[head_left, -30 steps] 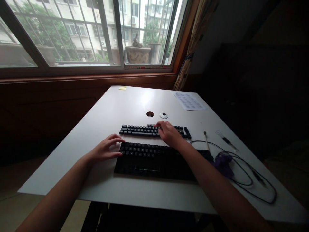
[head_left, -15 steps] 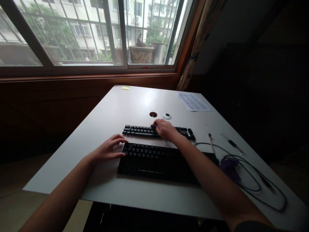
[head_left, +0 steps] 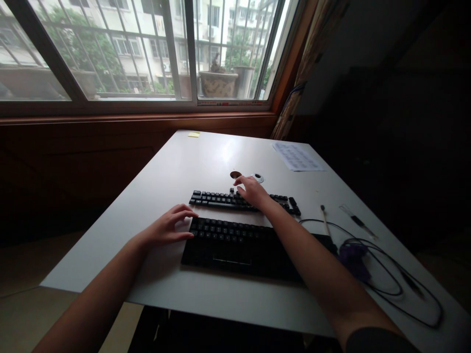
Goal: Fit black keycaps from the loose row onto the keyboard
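A black keyboard (head_left: 221,252) lies near the front of the table, with a cable at its right end. My left hand (head_left: 171,225) is at its left end, fingers and thumb spread, the tips touching the upper left corner and left edge. Behind the keyboard, a long block of black keycaps (head_left: 217,197) lies in rows on the table. One keycap (head_left: 231,190) sticks up at the back of the rows. My right hand (head_left: 252,190) hovers over the keycaps just right of that one, index finger and thumb apart. Part of the rows is hidden under this hand.
The white table (head_left: 162,289) has a cable hole (head_left: 234,174) and a white ring cover (head_left: 258,178) behind the keycaps. Printed papers (head_left: 299,158) lie back right. A brush (head_left: 325,219), wire keycap puller (head_left: 357,220), purple cloth (head_left: 353,260) and looped cable (head_left: 401,290) are at right.
My right hand has lifted slightly up and right from the back of the keycap rows; its fingers have parted. One keycap now shows beside it. My left hand stays on the keyboard.
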Available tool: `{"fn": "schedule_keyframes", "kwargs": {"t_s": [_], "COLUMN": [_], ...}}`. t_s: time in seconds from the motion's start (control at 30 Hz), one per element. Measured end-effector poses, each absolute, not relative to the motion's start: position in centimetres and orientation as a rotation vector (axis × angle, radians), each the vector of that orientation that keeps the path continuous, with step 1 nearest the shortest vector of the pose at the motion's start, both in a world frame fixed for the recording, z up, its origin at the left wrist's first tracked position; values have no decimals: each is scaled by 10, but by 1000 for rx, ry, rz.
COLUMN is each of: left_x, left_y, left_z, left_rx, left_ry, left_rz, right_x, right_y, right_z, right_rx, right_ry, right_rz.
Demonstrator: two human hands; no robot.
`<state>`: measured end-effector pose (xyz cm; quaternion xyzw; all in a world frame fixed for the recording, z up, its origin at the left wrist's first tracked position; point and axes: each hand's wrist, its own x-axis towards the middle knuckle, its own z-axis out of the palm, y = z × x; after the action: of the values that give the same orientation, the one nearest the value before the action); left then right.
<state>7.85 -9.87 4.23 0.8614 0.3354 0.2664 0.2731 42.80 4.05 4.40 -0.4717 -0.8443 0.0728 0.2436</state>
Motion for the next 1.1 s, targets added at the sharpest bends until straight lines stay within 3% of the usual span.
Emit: {"fn": "schedule_keyframes", "kwargs": {"t_s": [0.63, 1.1], "left_x": [77, 74], "left_y": [-96, -101], "left_z": [39, 44], "left_rx": [2279, 2261], "left_ry": [891, 894], "left_rz": [714, 661], "right_x": [415, 470], "right_y": [49, -95], "right_z": [49, 77], "right_rx": [-1258, -1111], "right_ry": [-2255, -2043], "right_rz": [360, 918]}}
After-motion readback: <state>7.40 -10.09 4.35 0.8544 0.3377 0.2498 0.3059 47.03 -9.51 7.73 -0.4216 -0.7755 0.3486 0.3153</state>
